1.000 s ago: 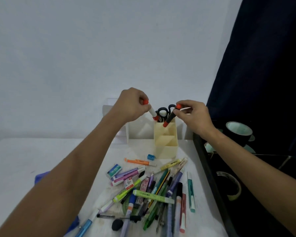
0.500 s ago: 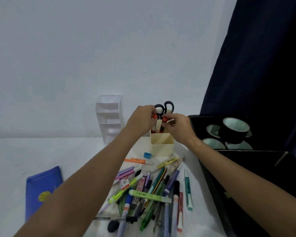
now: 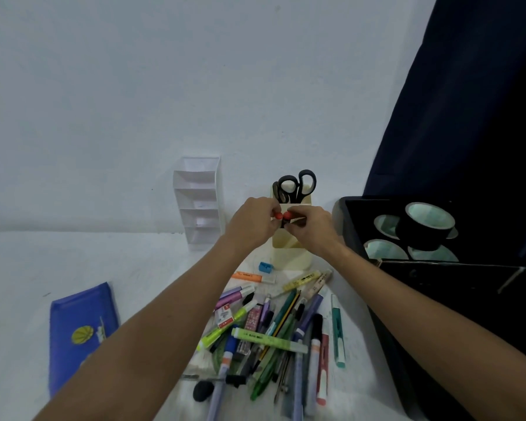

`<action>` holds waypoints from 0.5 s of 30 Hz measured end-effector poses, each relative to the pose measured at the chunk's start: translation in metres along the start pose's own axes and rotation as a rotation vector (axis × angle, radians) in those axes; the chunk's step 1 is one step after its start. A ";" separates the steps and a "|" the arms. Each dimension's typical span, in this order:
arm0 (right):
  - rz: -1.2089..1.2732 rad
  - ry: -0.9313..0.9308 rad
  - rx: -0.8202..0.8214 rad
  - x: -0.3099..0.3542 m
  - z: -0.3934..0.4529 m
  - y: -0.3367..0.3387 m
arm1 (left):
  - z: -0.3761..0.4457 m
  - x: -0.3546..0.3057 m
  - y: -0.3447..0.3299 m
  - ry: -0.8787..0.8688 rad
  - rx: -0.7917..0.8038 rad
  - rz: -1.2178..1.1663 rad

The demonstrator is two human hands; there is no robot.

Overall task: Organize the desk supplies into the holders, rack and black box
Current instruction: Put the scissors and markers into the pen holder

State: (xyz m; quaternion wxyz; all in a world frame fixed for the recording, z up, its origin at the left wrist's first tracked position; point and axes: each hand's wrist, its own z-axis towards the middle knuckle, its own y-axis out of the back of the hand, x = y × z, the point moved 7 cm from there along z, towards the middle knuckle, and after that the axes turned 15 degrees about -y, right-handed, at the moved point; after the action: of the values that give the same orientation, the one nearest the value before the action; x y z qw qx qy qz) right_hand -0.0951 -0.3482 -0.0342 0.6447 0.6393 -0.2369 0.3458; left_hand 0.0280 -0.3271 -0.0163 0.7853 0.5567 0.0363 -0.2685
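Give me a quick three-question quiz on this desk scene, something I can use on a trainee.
1. True or false: the scissors stand handles-up in the cream holder.
2. What does each hand pinch? A) a red-capped marker B) a tape roll C) the blue sharpener
3. Fill in: the tape rolls sit in the ____ box.

Key: 1 true. 2 A: the left hand and right hand each pinch a red-capped marker over the holder. 3 black.
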 end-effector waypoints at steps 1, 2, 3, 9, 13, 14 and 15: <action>0.000 -0.005 0.016 -0.001 0.000 -0.001 | -0.001 0.001 -0.001 0.004 0.004 -0.005; -0.007 -0.015 0.035 -0.004 -0.001 -0.002 | -0.003 0.002 -0.002 0.010 0.011 -0.009; -0.020 -0.035 0.057 -0.007 -0.002 -0.002 | -0.004 0.002 -0.002 0.017 0.018 -0.010; -0.087 -0.082 0.041 -0.022 -0.018 0.008 | -0.028 0.003 0.004 0.066 0.029 -0.061; -0.269 0.000 0.217 -0.021 -0.046 0.006 | -0.058 0.007 0.010 0.099 0.128 -0.049; -0.329 0.026 0.299 -0.020 -0.055 0.002 | -0.068 0.006 0.011 0.105 0.176 -0.058; -0.386 0.056 0.380 -0.020 -0.067 -0.004 | -0.080 0.006 0.011 0.109 0.227 -0.068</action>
State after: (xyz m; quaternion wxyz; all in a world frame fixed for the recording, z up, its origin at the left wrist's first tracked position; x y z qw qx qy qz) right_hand -0.1147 -0.2844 -0.0565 0.5734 0.7723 -0.0235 0.2726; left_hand 0.0570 -0.2556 -0.0392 0.7044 0.6544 0.0673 -0.2666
